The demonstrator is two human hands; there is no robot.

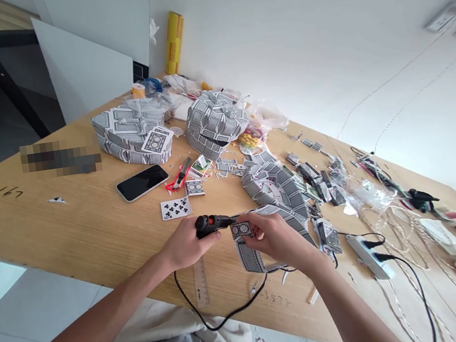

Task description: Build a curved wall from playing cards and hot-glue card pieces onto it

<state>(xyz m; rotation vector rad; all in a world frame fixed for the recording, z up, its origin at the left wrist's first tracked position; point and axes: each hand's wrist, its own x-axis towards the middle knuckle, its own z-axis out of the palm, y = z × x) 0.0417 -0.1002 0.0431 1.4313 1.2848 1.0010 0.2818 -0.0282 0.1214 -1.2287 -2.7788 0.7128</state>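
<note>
My left hand (185,244) is closed round a black glue gun (208,226), its nozzle pointing right. The tip meets or nearly meets a patterned playing card (241,230) pinched in my right hand (275,238). Below that card, a curved strip of grey-backed playing cards (252,257) hangs down and continues behind my right hand; how the two join is hidden. A ring built of the same cards (275,187) lies just beyond. From the glue gun a black cord (216,328) loops along the table's front edge, beside a clear ruler (201,285).
Two card-built shapes, a flat one (129,134) and a rounded one (215,122), stand farther back. Nearby lie a phone (142,183), a red utility knife (180,176) and an eight of clubs (176,208). A power strip (370,257), cords and card scraps spread to the right.
</note>
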